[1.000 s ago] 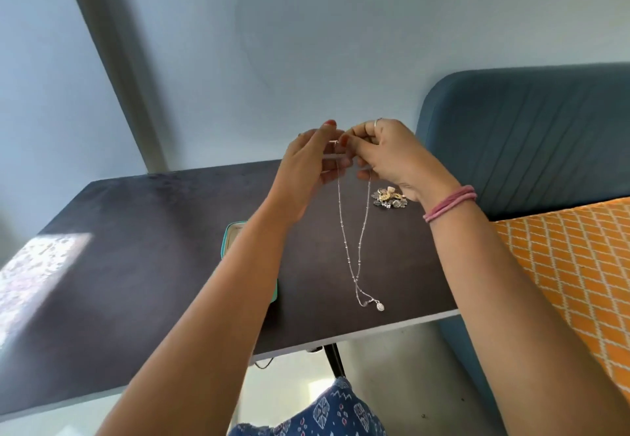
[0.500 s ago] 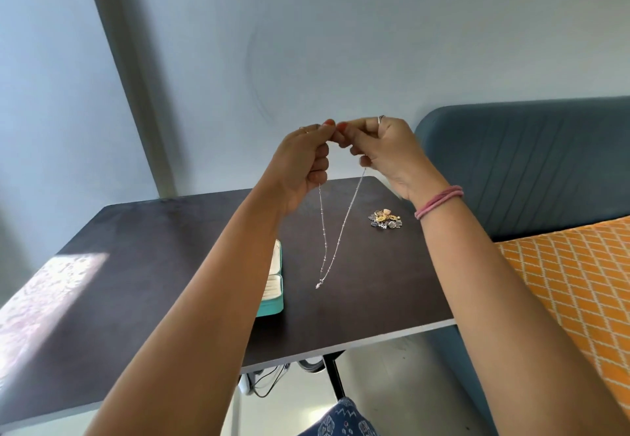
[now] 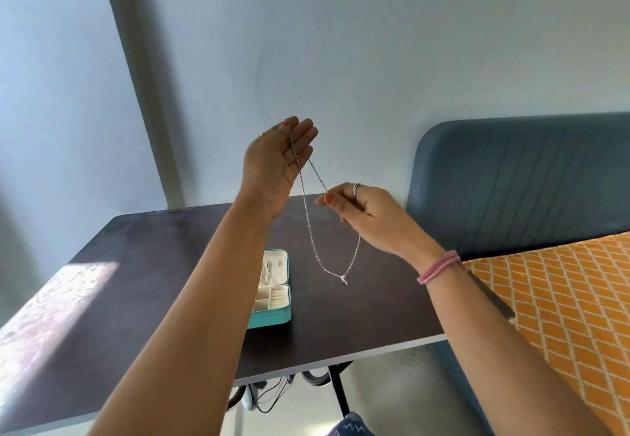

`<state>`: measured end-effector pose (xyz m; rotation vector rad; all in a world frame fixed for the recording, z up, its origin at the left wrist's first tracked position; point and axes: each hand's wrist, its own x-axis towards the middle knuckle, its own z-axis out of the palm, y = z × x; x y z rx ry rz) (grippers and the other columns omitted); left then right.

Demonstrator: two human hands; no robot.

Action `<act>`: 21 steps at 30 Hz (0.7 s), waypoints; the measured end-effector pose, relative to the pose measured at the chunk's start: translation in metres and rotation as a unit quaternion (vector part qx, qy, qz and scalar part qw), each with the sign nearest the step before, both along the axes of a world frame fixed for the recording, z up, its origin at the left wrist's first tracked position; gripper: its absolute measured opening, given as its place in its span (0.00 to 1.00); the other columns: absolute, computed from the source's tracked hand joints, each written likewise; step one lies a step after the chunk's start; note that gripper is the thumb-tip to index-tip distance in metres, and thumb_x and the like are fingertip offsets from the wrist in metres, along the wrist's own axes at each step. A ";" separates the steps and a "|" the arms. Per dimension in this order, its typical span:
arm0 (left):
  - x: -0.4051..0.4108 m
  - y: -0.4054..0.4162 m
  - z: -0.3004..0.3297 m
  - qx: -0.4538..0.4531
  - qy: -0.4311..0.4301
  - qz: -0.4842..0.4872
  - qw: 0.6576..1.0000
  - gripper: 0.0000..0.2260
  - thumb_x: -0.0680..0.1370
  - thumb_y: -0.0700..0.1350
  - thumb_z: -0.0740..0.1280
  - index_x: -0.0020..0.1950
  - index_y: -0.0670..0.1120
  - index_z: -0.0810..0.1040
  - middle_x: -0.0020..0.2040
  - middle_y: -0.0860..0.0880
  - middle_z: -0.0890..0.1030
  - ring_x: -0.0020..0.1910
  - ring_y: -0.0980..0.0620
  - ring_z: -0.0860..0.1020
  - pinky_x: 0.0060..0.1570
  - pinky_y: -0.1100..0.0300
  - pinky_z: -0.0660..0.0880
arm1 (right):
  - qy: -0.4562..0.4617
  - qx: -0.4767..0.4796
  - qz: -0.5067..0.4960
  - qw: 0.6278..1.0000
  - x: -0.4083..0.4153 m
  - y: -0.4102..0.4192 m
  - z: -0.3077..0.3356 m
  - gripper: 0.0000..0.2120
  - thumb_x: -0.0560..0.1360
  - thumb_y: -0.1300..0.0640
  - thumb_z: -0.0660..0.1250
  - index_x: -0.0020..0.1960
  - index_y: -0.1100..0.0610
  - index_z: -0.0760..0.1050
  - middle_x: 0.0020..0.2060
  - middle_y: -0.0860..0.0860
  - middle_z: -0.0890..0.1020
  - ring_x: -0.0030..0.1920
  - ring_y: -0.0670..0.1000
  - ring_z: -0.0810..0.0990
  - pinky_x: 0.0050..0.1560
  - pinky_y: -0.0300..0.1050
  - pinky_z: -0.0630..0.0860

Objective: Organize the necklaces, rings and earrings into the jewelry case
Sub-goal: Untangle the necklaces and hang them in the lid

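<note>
A thin silver necklace (image 3: 312,238) hangs in a loop above the dark table (image 3: 153,265), its small pendant (image 3: 343,279) at the lowest point. My left hand (image 3: 276,159) is raised with straight fingers, and one end of the chain drapes over them. Lower and to the right, my right hand (image 3: 368,217) pinches the other end between thumb and forefinger. The teal jewelry case (image 3: 272,318) lies open on the table below my left forearm, partly hidden by it; chains and cream compartments show inside.
A blue sofa back (image 3: 511,180) and an orange patterned cushion (image 3: 562,299) stand right of the table. The wall is close behind. Cables (image 3: 269,398) and a table leg show under the front edge. A sunlit patch lies at the table's left.
My hands have parted: the left rose and opened, the right dropped lower right. The chain now spans both hands in a loop. The loose jewelry pile is out of sight.
</note>
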<state>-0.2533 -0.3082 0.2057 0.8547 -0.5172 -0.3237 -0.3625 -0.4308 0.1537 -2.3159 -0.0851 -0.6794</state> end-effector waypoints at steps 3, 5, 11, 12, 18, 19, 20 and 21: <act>0.001 0.000 -0.006 0.096 -0.058 0.003 0.994 0.11 0.83 0.42 0.57 0.60 0.40 0.74 0.55 0.43 0.83 0.53 0.48 0.83 0.53 0.57 0.79 | -0.035 0.028 0.014 0.999 0.001 0.006 0.011 0.09 0.81 0.50 0.61 0.48 0.47 0.79 0.28 0.45 0.75 0.33 0.54 0.74 0.37 0.45 0.71; -0.004 0.002 -0.009 0.172 -0.105 -0.016 0.979 0.13 0.83 0.45 0.58 0.59 0.39 0.76 0.51 0.44 0.84 0.47 0.49 0.84 0.48 0.59 0.79 | -0.061 0.060 0.010 0.996 0.005 0.008 0.020 0.09 0.80 0.52 0.62 0.44 0.46 0.78 0.25 0.40 0.73 0.30 0.47 0.71 0.37 0.42 0.70; -0.016 0.011 -0.013 0.257 -0.203 -0.049 0.944 0.18 0.83 0.51 0.57 0.48 0.41 0.81 0.39 0.45 0.85 0.31 0.52 0.78 0.37 0.62 0.76 | -0.071 0.148 -0.025 0.986 0.014 0.002 0.037 0.12 0.77 0.50 0.67 0.44 0.58 0.80 0.23 0.40 0.75 0.24 0.41 0.70 0.31 0.36 0.69; -0.015 0.013 -0.014 0.261 -0.206 -0.046 0.942 0.19 0.83 0.52 0.57 0.46 0.42 0.82 0.37 0.45 0.84 0.29 0.53 0.75 0.36 0.62 0.74 | -0.068 0.158 -0.022 0.985 0.015 0.001 0.037 0.12 0.77 0.50 0.68 0.44 0.59 0.80 0.22 0.40 0.75 0.24 0.41 0.69 0.30 0.36 0.68; -0.010 0.017 -0.018 0.261 -0.152 -0.095 0.949 0.23 0.82 0.54 0.58 0.36 0.43 0.82 0.24 0.50 0.69 0.24 0.54 0.61 0.32 0.61 0.65 | -0.082 0.229 -0.005 0.970 0.021 -0.002 0.028 0.13 0.72 0.48 0.73 0.38 0.58 0.80 0.22 0.46 0.71 0.25 0.47 0.67 0.29 0.38 0.67; -0.010 0.018 -0.018 0.240 -0.128 -0.114 0.955 0.22 0.81 0.55 0.58 0.36 0.44 0.81 0.24 0.51 0.67 0.23 0.55 0.60 0.31 0.62 0.65 | -0.084 0.244 -0.004 0.966 0.023 -0.002 0.025 0.12 0.72 0.48 0.72 0.38 0.57 0.80 0.22 0.46 0.70 0.25 0.47 0.67 0.29 0.39 0.67; -0.009 0.018 -0.018 0.217 -0.106 -0.133 0.961 0.22 0.81 0.55 0.58 0.36 0.45 0.81 0.24 0.52 0.66 0.23 0.56 0.60 0.30 0.63 0.66 | -0.084 0.254 0.001 0.964 0.025 -0.003 0.021 0.12 0.73 0.48 0.71 0.37 0.56 0.80 0.21 0.46 0.69 0.25 0.47 0.66 0.30 0.39 0.66; -0.007 0.018 -0.019 0.193 -0.085 -0.148 0.966 0.21 0.81 0.55 0.58 0.37 0.45 0.81 0.24 0.53 0.66 0.22 0.57 0.59 0.28 0.64 0.66 | -0.082 0.257 0.009 0.963 0.027 -0.004 0.017 0.12 0.74 0.48 0.70 0.37 0.55 0.79 0.22 0.46 0.68 0.25 0.47 0.65 0.30 0.39 0.65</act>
